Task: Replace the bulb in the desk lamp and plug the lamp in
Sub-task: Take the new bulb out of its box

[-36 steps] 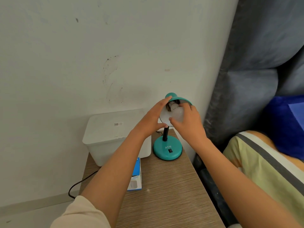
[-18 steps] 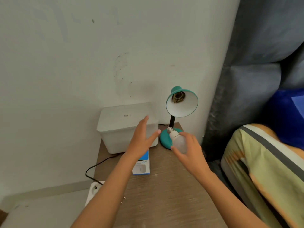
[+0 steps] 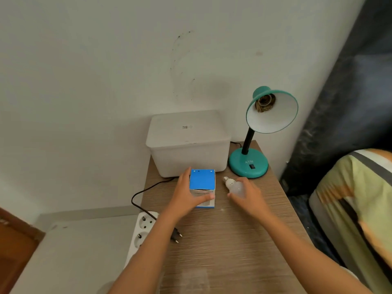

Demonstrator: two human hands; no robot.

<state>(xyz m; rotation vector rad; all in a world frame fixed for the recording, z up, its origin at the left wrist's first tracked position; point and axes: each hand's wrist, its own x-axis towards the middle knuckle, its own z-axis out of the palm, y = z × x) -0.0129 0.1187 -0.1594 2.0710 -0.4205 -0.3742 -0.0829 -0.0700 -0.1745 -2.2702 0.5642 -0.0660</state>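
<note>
The teal desk lamp [image 3: 248, 164] stands at the table's back right, its shade [image 3: 273, 111] tilted toward me with a bare socket inside. My right hand [image 3: 247, 196] holds a white bulb [image 3: 233, 185] low over the table, screw base pointing back-left. My left hand [image 3: 188, 196] grips a blue and white bulb box [image 3: 202, 183] in front of the white bin. The lamp's black plug [image 3: 176, 236] lies loose on the table's left edge, beside the white power strip [image 3: 142, 230].
A white lidded bin [image 3: 187, 143] sits at the back against the wall. The black cord [image 3: 140, 194] loops off the left side of the wooden table [image 3: 222, 251]. A bed with a striped cover [image 3: 350, 209] and a dark curtain stand to the right.
The bulb came out of the lamp socket and my right hand brought it down to the table. My left hand left the shade and closed on the blue box.
</note>
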